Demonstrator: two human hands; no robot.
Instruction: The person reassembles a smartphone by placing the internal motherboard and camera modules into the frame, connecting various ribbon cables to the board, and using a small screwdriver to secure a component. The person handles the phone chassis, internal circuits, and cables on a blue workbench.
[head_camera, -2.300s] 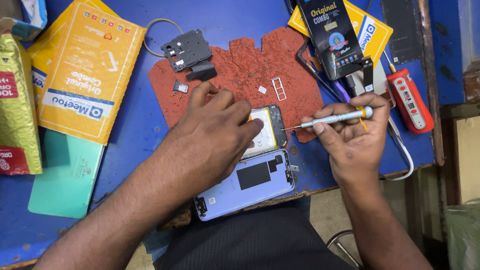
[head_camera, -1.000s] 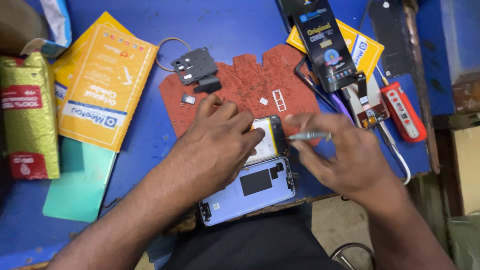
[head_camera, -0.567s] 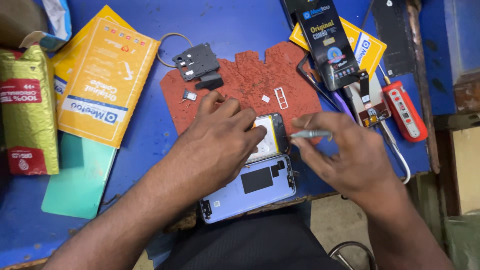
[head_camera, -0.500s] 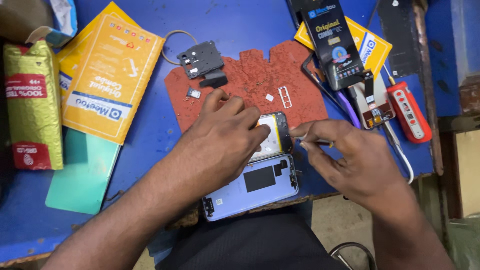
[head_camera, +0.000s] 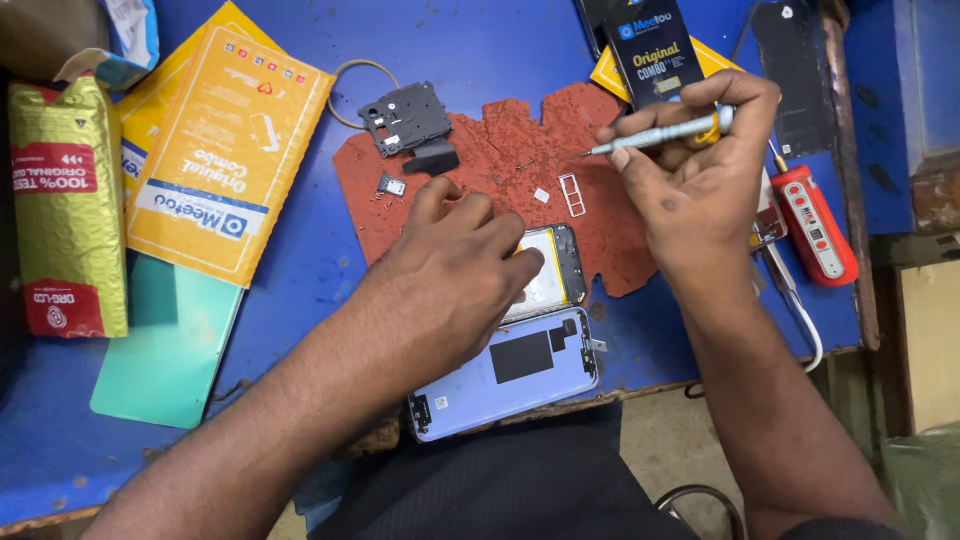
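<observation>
- The left hand lies flat on the opened phone, fingers spread and pressing down; it grips nothing, and seems only to pin the phone so it cannot slide on the red mat.
- The right hand pinches a slim silver screwdriver between thumb and fingers, the tip pointing left, raised above the mat and clear of the phone.
- The phone sits at the mat's near edge, just in front of the person; its yellowish inside shows beside the left fingertips.
- A lilac back cover lies inner side up, touching the phone's near side, half over the table edge.
- Small parts rest on the mat, likely so they stay put: a dark grey plate, a small chip and a white tray frame.
- Left of the mat lie an orange packet, a gold pouch and a teal sheet.
- By the right hand, a red tool and a dark box lie within easy reach.
</observation>
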